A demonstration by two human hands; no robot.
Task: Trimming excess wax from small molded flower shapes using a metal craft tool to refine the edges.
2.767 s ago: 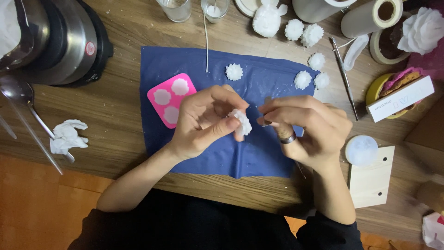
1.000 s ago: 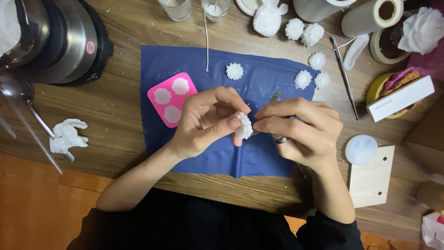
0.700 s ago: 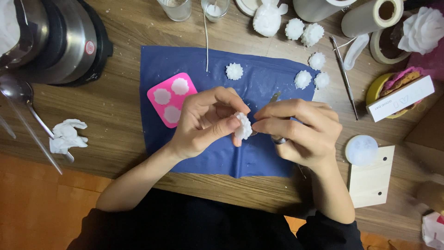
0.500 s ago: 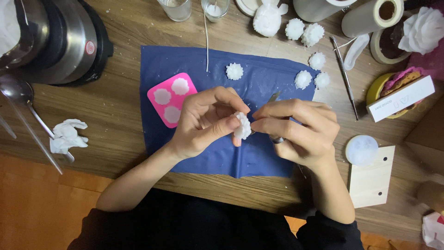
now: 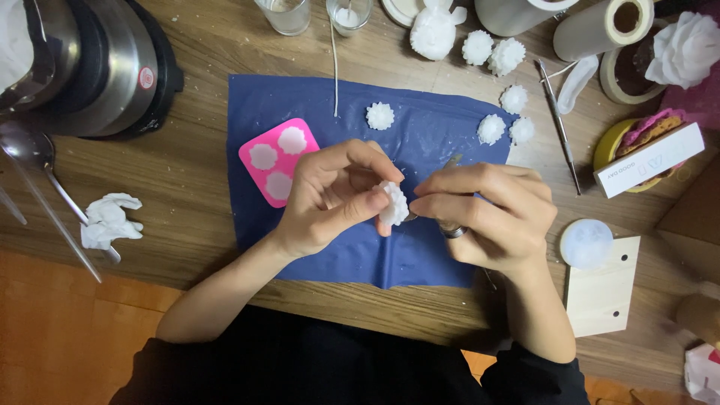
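Observation:
My left hand (image 5: pixel 330 195) pinches a small white flower-shaped wax piece (image 5: pixel 393 202) between thumb and fingers, above a blue mat (image 5: pixel 330 101). My right hand (image 5: pixel 487 214), with a dark ring on one finger, grips a thin metal tool (image 5: pixel 450 162) whose tip meets the wax piece. A pink silicone mould (image 5: pixel 279 161) with three white-filled cavities lies on the mat to the left of my left hand. Loose white wax flowers rest on the mat, one (image 5: pixel 380 116) above my hands and others (image 5: pixel 491 129) at the mat's right edge.
A steel pot (image 5: pixel 82 67) on a black base stands at the far left, with a spoon (image 5: pixel 30 150) and crumpled tissue (image 5: pixel 109 221) beside it. Glass cups (image 5: pixel 285 13), tape rolls (image 5: pixel 600 26), a metal pick (image 5: pixel 559 124), a white box (image 5: pixel 649 159), a wax disc (image 5: pixel 586 244) and a wooden board (image 5: pixel 604 289) ring the mat.
My right hand has closed in against the wax piece, bringing the tool's tip to it. My left hand has kept the piece nearly in place.

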